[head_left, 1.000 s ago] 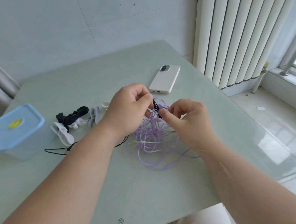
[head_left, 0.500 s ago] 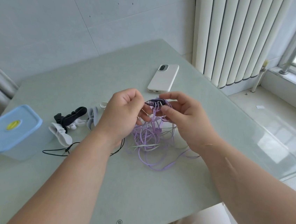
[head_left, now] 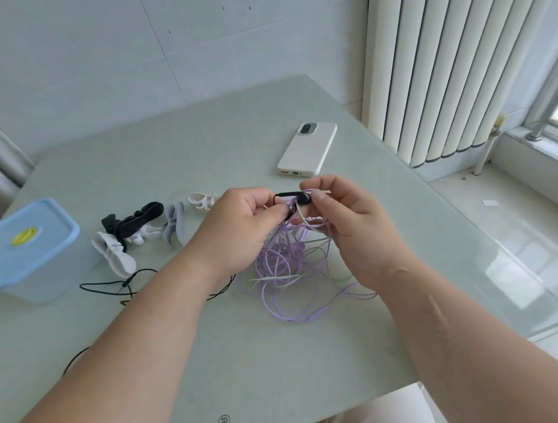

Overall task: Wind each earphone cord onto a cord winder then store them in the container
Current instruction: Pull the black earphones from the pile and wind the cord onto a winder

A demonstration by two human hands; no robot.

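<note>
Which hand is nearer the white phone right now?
Right. The right hand sits just below the white phone, toward the person; the left hand is farther off, down and to its left.

Just one view here, a wide-angle head cam looking forward and down over the worktop [head_left: 218, 372]. It sits close: both forearms enter from the bottom corners and fill the lower frame. Near edge of the worktop is at 6 o'clock, the far wall [head_left: 116, 56] at 12. Vertical blinds [head_left: 461, 54] stand at 2 o'clock, floor [head_left: 531, 236] at 3. Straight lines bow toward the edges. No second view to overlap with.
</note>
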